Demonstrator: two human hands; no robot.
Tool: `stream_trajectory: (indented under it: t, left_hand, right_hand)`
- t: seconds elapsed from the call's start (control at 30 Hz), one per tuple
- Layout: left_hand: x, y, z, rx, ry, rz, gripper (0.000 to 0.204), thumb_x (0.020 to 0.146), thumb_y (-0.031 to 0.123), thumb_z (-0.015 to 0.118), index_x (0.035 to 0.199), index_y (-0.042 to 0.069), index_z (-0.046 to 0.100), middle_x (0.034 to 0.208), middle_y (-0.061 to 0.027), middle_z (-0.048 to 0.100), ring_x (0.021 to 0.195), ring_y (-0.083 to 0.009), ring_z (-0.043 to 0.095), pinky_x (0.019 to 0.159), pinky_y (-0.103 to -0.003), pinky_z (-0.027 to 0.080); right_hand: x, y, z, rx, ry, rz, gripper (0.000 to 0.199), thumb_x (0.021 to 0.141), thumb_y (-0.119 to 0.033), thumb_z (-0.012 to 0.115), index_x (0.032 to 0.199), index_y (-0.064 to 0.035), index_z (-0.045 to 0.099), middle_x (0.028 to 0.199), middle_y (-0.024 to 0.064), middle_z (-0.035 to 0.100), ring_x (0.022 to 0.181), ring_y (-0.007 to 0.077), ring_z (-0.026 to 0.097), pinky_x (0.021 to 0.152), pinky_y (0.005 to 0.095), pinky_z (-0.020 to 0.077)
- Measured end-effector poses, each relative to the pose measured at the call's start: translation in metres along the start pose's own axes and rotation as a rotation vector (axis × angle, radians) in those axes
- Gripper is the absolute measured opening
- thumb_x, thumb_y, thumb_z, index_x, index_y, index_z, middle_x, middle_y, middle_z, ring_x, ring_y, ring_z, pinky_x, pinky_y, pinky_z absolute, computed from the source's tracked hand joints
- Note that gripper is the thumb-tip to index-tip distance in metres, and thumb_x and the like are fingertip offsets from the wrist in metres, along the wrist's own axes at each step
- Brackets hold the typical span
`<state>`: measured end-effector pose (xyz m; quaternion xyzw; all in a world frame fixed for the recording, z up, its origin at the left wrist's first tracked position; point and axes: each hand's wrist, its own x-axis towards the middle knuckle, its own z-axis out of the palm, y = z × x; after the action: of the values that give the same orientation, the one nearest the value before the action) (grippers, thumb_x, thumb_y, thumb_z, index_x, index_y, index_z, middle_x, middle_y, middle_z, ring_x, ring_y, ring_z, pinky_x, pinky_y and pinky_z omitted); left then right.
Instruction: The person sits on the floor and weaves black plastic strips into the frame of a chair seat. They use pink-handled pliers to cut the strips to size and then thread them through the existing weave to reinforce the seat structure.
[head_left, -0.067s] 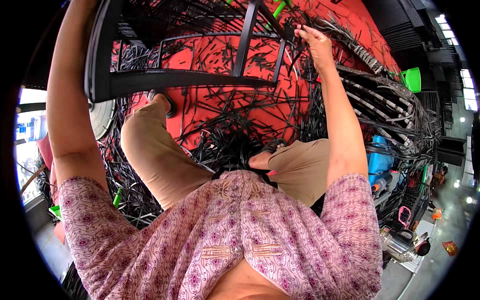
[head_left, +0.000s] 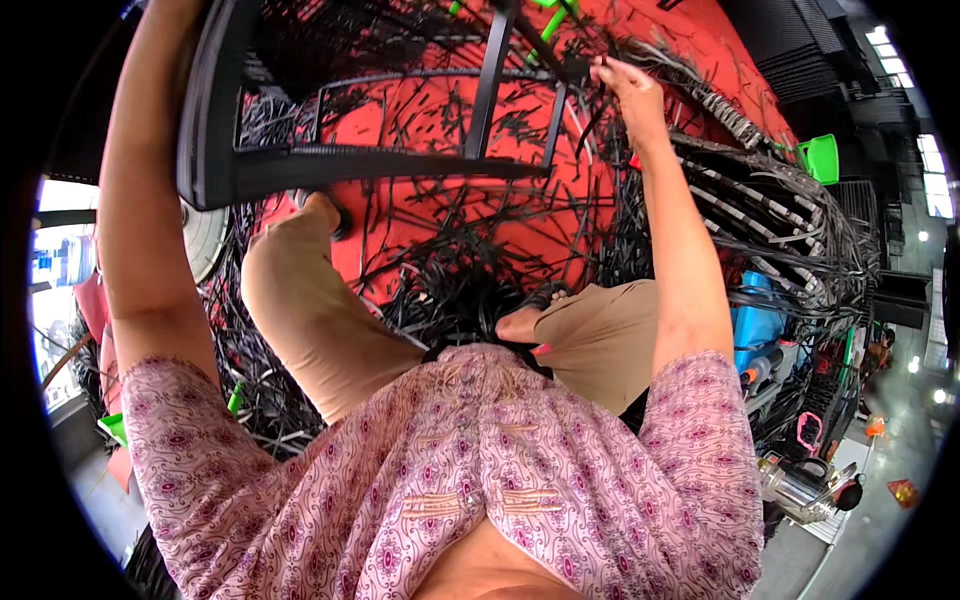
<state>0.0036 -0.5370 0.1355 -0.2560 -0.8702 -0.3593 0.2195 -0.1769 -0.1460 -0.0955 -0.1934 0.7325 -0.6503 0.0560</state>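
A black chair-like frame (head_left: 385, 166) with slim crossbars and dark woven strips tilts over my left leg. My left forearm (head_left: 150, 190) reaches up along the frame's left side, and the hand lies beyond the top edge of the picture. At the frame's far right corner is my right hand (head_left: 632, 92), thumb and fingertips pinched together. They appear to grip a thin black strip (head_left: 592, 122) that hangs beside the frame, though the dark background makes the contact hard to see.
Loose black strips (head_left: 450, 230) litter the red floor covering (head_left: 400, 125) around my feet. Bundled strips (head_left: 760, 200) are heaped on the right, near a green plastic container (head_left: 820, 158) and a blue object (head_left: 757, 322). A metal pot (head_left: 800, 488) stands at the lower right.
The frame has tipped slightly, its left end shifting a little right and downward. My right hand has dropped a touch, its fingers still pinched.
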Motion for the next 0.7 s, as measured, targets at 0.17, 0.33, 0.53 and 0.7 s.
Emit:
stream_trajectory:
  t: [0.17,0.33,0.53,0.7]
  left_hand:
    - [0.016,0.0,0.059,0.125,0.061,0.09,0.014,0.083,0.016,0.068,0.084,0.002,0.069,0.076,-0.007,0.064,0.071,-0.0158,0.062,0.067,-0.031,0.048]
    - [0.036,0.053,0.173,-0.089,0.041,-0.01,0.013,0.077,0.011,0.069,0.076,-0.002,0.066,0.068,-0.0101,0.06,0.065,-0.0197,0.06,0.061,-0.034,0.047]
    - [0.027,0.085,0.299,0.018,-0.016,0.081,0.018,0.076,0.022,0.065,0.076,0.004,0.066,0.073,-0.0157,0.062,0.07,-0.0353,0.063,0.062,-0.043,0.05]
    - [0.016,0.099,0.382,0.057,-0.092,0.156,0.018,0.078,0.021,0.063,0.076,0.004,0.068,0.079,-0.0153,0.064,0.071,-0.0363,0.065,0.064,-0.046,0.052]
  right_hand:
    - [-0.041,0.031,-0.086,-0.202,0.19,-0.112,0.023,0.095,-0.011,0.055,0.107,0.0017,0.071,0.093,0.0061,0.073,0.087,0.0118,0.067,0.081,0.0297,0.0537]
    - [-0.145,0.007,-0.174,-0.29,0.521,-0.065,0.03,0.093,-0.016,0.062,0.118,0.0002,0.065,0.094,0.0067,0.07,0.078,0.0098,0.061,0.076,0.0265,0.0492]
    - [-0.301,-0.03,-0.248,-0.379,0.722,0.194,0.028,0.095,-0.022,0.059,0.109,-0.0003,0.07,0.069,0.0002,0.06,0.065,0.0093,0.052,0.063,0.0272,0.041]
    - [-0.4,-0.024,-0.255,-0.318,0.711,0.294,0.023,0.093,-0.02,0.065,0.105,-0.0011,0.071,0.07,0.0007,0.062,0.061,0.0078,0.055,0.062,0.0242,0.0449]
